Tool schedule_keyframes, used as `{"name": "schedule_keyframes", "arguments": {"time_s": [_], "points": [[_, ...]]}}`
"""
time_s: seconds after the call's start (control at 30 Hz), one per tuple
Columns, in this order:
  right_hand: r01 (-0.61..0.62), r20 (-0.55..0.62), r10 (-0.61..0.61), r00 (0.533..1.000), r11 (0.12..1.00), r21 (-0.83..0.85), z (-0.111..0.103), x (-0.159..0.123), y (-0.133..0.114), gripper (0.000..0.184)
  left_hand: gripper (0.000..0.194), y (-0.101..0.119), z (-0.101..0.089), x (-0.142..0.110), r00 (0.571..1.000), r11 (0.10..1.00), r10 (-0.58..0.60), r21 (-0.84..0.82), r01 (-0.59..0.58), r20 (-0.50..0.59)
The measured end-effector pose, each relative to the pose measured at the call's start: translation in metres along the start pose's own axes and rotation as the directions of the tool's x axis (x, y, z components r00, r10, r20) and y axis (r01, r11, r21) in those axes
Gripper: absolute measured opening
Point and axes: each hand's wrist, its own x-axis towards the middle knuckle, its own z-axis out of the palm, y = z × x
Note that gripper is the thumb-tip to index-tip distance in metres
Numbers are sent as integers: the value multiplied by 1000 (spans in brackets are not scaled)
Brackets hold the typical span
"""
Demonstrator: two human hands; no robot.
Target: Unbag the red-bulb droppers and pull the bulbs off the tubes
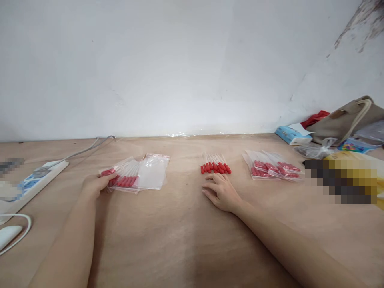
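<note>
At the left of the table, my left hand (pixel 97 183) pinches the near left edge of a clear plastic bag (pixel 132 187) of thin white sticks with thick red ends. Stacked flat bags (pixel 153 172) with white fronts touch its right side. My right hand (pixel 220 192) rests palm down on the table, its fingers apart and bent slightly. Just beyond its fingertips, a loose row of red-ended sticks (pixel 216 167) points toward the wall. Further right, several filled bags (pixel 271 170) of the same sticks overlap.
A power strip (pixel 55 170) with a grey cable lies at the left, near a white device (pixel 10 236). At the right are a blue tissue box (pixel 289 135), a beige bag (pixel 327 128), a knotted plastic bag (pixel 318 150) and yellow packaging (pixel 345 160). Behind the table stands a white wall (pixel 180 72).
</note>
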Motion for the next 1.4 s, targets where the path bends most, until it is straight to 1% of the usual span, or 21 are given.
{"name": "schedule_keyframes", "arguments": {"time_s": [0.07, 0.13, 0.17, 0.2, 0.23, 0.27, 0.3, 0.33, 0.37, 0.4, 0.47, 0.53, 0.57, 0.6, 0.77, 0.9, 1.07, 1.17, 1.23, 1.3, 1.4], "points": [[-2, -4, 2, 1000, 1000, -2, 0, 0, 0, 17, 29, 10, -5, -2, 995, 994, -101, 29, 102, -16], [-1, -5, 1, 1000, 1000, 1, 1, 0, 0, 16, 25, 26, -11, -6, 983, 986, -141, 66, 150, -119], [1, -4, -1, 1000, 1000, 4, 1, 0, 0, 16, 27, 37, -15, -9, 975, 987, -124, 77, 141, -186], [3, -3, -3, 1000, 1000, 7, 1, 0, 0, 16, 31, 49, -17, -15, 965, 991, -79, 85, 103, -252], [5, -2, -5, 1000, 1000, 10, 1, 0, 0, 16, 34, 62, -17, -22, 961, 996, -18, 83, 42, -276], [6, -2, -6, 1000, 1000, 12, 1, 0, 0, 17, 35, 76, -16, -32, 942, 994, 93, 81, -71, -323], [5, -2, -5, 1000, 1000, 14, 1, 0, 0, 17, 33, 89, -12, -45, 921, 978, 208, 86, -190, -330], [6, 0, -6, 1000, 1000, 16, 1, 0, 0, 17, 28, 102, -7, -59, 900, 946, 323, 85, -312, -291], [5, 1, -5, 1000, 1000, 17, 0, 0, 0, 17, 23, 112, 0, -75, 865, 894, 445, 71, -442, -233], [4, 1, -4, 1000, 1000, 17, 0, 0, 0, 17, 19, 121, 8, -90, 811, 826, 561, 54, -560, -169], [6, -4, -6, 1000, 1000, 16, -1, 0, 0, 17, 19, 133, 24, -119, 687, 688, 726, 33, -725, -45], [16, -28, -16, 999, 1000, 13, -1, 0, 0, 17, 22, 139, 37, -142, 559, 559, 826, 12, -829, 73], [23, -45, -23, 999, 1000, 9, -1, 0, 0, 18, 23, 140, 43, -151, 522, 525, 844, 12, -851, 121], [29, -64, -29, 998, 1000, 3, -1, 0, -1, 19, 24, 141, 47, -159, 500, 505, 851, 10, -863, 159], [55, -122, -60, 991, 998, -43, 3, 6, -8, 31, 23, 144, 59, -179, 477, 508, 844, -81, -858, 244], [8, -177, -23, 984, 996, -86, 6, 12, -11, 22, 31, 141, 62, -181, 447, 503, 851, -181, -845, 276], [47, -122, -58, 991, 995, -91, 7, 14, -8, 20, 20, 136, 58, -178, 408, 458, 887, -306, -835, 217], [43, -101, -51, 994, 996, -79, 6, 14, -9, 20, 18, 136, 57, -178, 375, 405, 914, -375, -834, 155], [44, -107, -51, 993, 997, -69, 5, 14, -10, 21, 19, 138, 56, -179, 365, 392, 919, -444, -806, 150], [56, -115, -61, 991, 997, -52, 4, 13, -10, 20, 20, 139, 56, -181, 393, 431, 900, -527, -733, 189], [90, -137, -94, 986, 995, -30, 4, 11, -9, 17, 17, 139, 56, -183, 497, 573, 810, -603, -555, 311]]}}
